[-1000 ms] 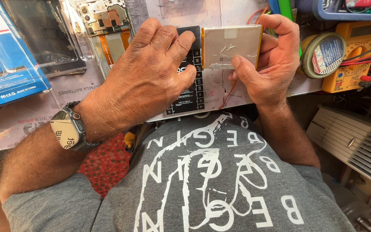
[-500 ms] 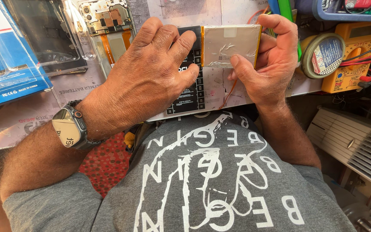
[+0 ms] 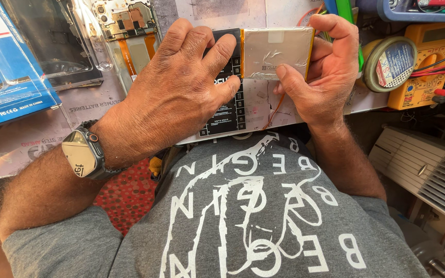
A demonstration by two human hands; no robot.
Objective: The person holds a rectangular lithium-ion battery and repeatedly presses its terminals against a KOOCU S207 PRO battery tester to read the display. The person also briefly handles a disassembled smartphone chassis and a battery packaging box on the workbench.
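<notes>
The right hand [image 3: 325, 77] grips a flat silver battery pack [image 3: 276, 51] — thumb on its front, the other fingers curled behind its right edge. Just left of the pack lies a black battery [image 3: 227, 98], touching it side by side. The left hand [image 3: 181, 87] presses flat on the black battery with its fingers close together. A thin red wire [image 3: 275, 110] hangs below the pack. Right of the pack sit a round tape roll [image 3: 390, 64] and a yellow meter [image 3: 428, 62]. Far left of the pack is an open phone [image 3: 130, 31] — its insides show.
</notes>
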